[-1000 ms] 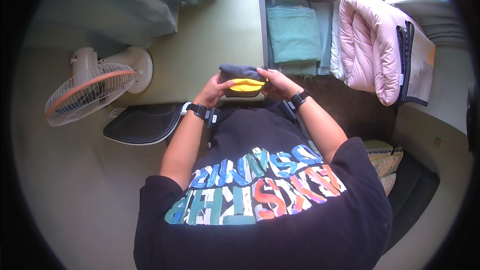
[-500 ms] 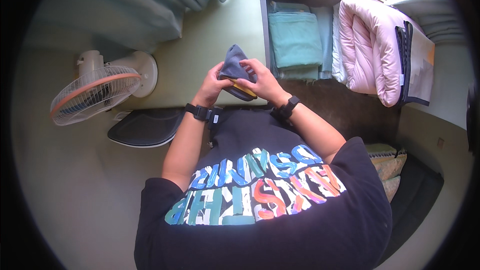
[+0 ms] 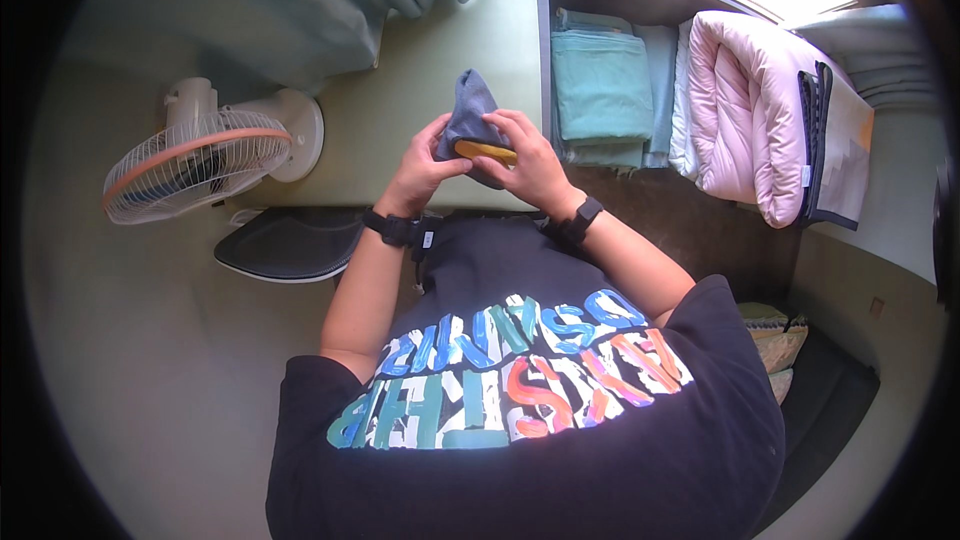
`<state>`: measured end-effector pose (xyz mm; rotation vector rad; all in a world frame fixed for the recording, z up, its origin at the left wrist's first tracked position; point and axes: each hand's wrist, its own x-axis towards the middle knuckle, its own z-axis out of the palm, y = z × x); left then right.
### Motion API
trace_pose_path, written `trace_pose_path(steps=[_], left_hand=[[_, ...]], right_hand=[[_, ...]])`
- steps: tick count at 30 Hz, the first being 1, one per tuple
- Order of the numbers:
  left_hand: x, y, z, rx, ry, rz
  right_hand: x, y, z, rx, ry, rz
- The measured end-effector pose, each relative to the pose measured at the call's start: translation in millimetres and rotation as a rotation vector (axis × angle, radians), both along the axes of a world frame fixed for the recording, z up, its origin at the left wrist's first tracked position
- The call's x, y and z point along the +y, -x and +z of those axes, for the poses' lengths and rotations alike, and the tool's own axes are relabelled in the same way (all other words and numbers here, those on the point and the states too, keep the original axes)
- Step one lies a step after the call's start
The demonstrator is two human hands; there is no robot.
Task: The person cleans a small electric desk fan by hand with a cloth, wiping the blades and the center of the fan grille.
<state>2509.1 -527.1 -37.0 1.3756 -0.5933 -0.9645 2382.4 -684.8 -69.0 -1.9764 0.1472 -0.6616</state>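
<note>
black shirt (image 3: 520,485) bears two rows of large multicoloured lettering (image 3: 535,397)

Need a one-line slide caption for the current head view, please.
Left hand and right hand hold a gray-and-yellow cloth item near a pale green tabletop, fan at left.

The left hand (image 3: 425,168) and right hand (image 3: 527,165) grip a grey cloth (image 3: 471,118), its peak pointing away from the body; a yellow strip (image 3: 484,151) shows beside the right thumb; the desk (image 3: 410,110) spreads behind; a fan (image 3: 200,162) and black chair (image 3: 292,244) sit left; teal fabric (image 3: 603,88) and a pink quilt (image 3: 738,105) lie folded right.
</note>
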Motion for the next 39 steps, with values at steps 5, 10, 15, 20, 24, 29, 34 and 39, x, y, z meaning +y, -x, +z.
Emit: trace_pose_path(steps=[5,10,15,20,24,29,34,39], left_hand=[[5,0,0,0.050,0.047,-0.012],[9,-8,-6,-0.021,-0.019,0.039],[32,-29,-4,0.035,-0.001,0.305],[58,-47,-2,0.050,0.041,0.558],[68,-53,-4,-0.078,0.035,0.593],[66,-50,-3,-0.220,0.029,0.613],[55,-44,1,-0.242,0.002,0.627],[25,-19,13,-0.327,0.054,0.595]], right_hand=[[2,-1,11,-0.056,0.048,0.005],[-6,-5,-6,0.070,-0.598,0.021],[-38,1,-3,-0.045,-1.062,-0.119],[-62,15,-5,0.013,-1.168,-0.059],[-68,19,-5,0.097,-1.088,-0.044],[-68,18,-12,0.126,-0.930,-0.057],[-50,7,11,0.030,-0.813,-0.154],[-18,-9,35,0.062,-0.707,0.001]])
